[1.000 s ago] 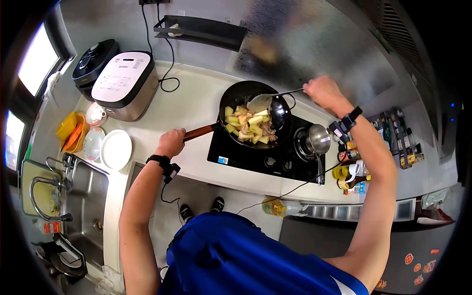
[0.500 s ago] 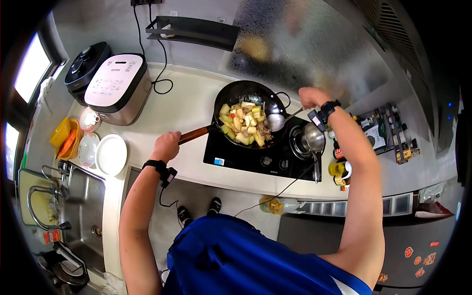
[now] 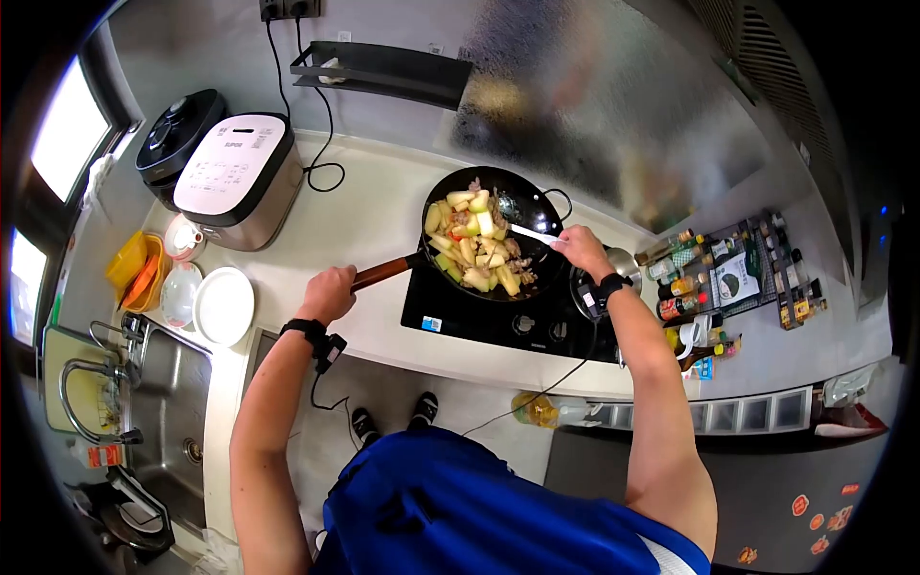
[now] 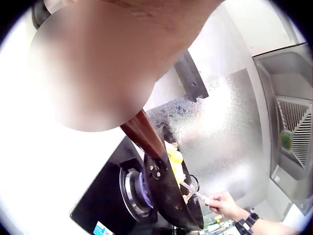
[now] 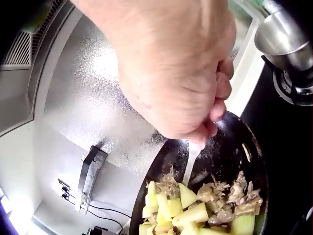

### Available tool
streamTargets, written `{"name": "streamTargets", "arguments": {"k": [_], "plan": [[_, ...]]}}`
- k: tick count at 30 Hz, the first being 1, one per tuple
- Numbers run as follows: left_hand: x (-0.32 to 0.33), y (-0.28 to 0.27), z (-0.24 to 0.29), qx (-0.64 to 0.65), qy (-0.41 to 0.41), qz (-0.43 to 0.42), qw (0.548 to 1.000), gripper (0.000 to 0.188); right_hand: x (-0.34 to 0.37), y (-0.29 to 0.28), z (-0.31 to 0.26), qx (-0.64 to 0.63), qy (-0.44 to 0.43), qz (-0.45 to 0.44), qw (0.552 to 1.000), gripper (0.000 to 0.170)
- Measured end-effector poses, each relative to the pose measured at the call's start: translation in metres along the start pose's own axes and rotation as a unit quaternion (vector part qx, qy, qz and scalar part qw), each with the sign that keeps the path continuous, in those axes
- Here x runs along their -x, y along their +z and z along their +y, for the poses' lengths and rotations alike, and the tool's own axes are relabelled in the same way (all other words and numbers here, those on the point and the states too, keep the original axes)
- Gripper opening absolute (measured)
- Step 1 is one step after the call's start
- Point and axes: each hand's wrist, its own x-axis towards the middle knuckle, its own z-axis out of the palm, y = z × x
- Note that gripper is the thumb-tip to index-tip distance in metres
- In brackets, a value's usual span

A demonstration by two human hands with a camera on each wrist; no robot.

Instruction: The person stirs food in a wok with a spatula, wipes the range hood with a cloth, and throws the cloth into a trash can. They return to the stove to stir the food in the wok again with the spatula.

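The left hand [image 3: 329, 293] grips the brown wooden handle [image 3: 381, 273] of a black wok [image 3: 544, 216]. Pale green-yellow vegetable chunks and meat pieces [image 3: 474, 244] lie in the wok. The right hand [image 3: 582, 249] grips the metal spatula [image 3: 537, 233] by its handle, reaching over the wok's right side; the blade is hidden in the food. In the right wrist view the spatula shaft [image 5: 191, 164] runs from under the curled fingers [image 5: 223, 85] into the chunks. The left wrist view shows a blue flame [image 4: 143, 188] under the wok, whose underside is raised and tilted.
A metal pot [image 5: 281, 36] stands on the other burner. Bottles [image 3: 681, 287] and a seasoning rack [image 3: 743, 273] are at the right. Leftward are a rice cooker [image 3: 235, 177], a white plate [image 3: 224, 306], bowls and the sink [image 3: 177, 412]. A cable crosses near the right wrist.
The right hand has moved left and down toward the wok, pushing the spatula from the wok's right edge into the food. The left hand keeps its grip on the handle.
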Motion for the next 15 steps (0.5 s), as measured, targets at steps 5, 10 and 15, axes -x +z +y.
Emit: {"name": "streamTargets", "arguments": {"k": [5, 10, 15], "plan": [[-0.003, 0.003, -0.004, 0.003, 0.012, -0.002, 1.000, 0.021, 0.035, -0.037, -0.017, 0.092, -0.069, 0.062, 0.991, 0.026], [-0.005, 0.005, -0.006, 0.009, 0.025, -0.003, 1.000, 0.022, 0.068, -0.069, -0.036, 0.229, -0.132, 0.088, 0.960, 0.029], [-0.006, 0.002, -0.008, 0.018, 0.029, -0.026, 0.999, 0.023, 0.107, -0.090, -0.073, 0.309, -0.169, 0.122, 0.928, 0.025]]}}
